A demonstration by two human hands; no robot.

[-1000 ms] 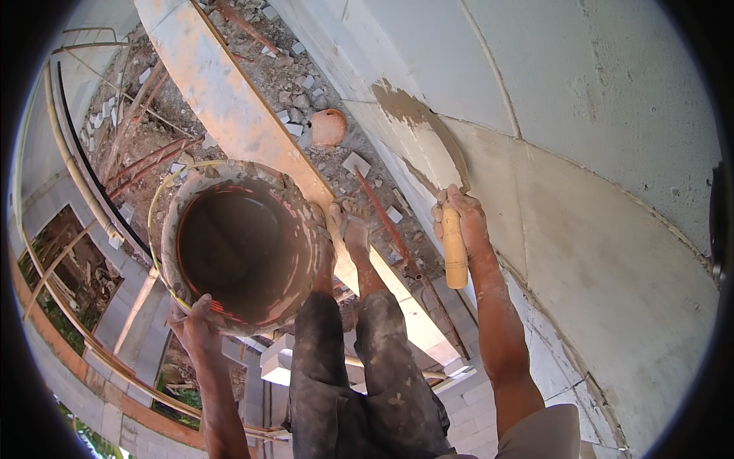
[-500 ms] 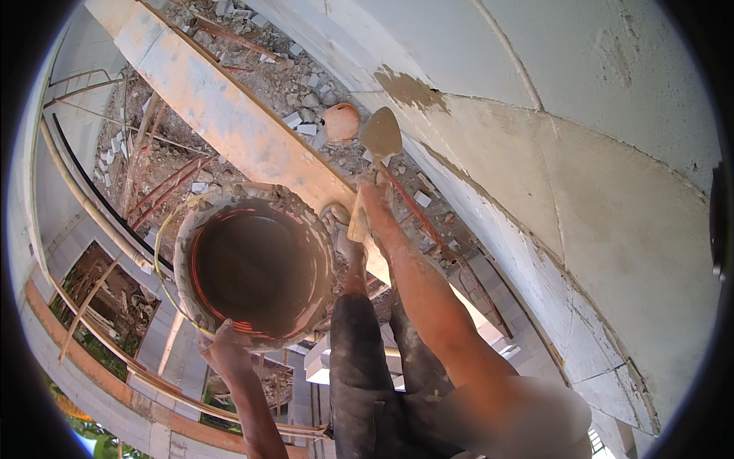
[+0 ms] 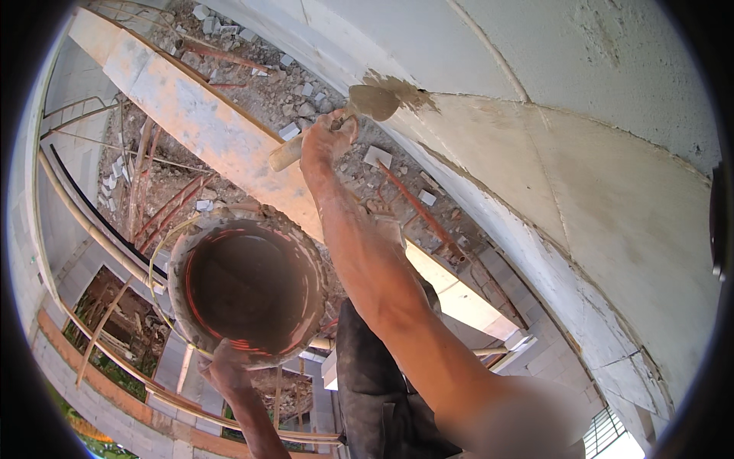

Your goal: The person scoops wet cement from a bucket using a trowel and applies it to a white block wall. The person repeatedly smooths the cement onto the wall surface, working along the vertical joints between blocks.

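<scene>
My left hand grips the near rim of a mortar-caked bucket. Grey wet mortar lies inside it, and a thin yellow handle hangs at its left side. Ahead, my right hand is closed around the wooden handle of a trowel, whose blade points right at the wall. A dark wet mortar patch marks the wall just by the blade. Whether the blade presses on the wall or hovers in front of it, I cannot tell.
The pale plastered wall fills the right side. Under me runs a long plank, with a foot on it behind my right forearm. Rubble and rusty pipes lie below. Bamboo poles stand at the left.
My right hand has swung the trowel forward and left, turning its blade toward the wall patch. The bucket, still in my left hand, sits slightly lower and left. My foot on the plank has shifted right.
</scene>
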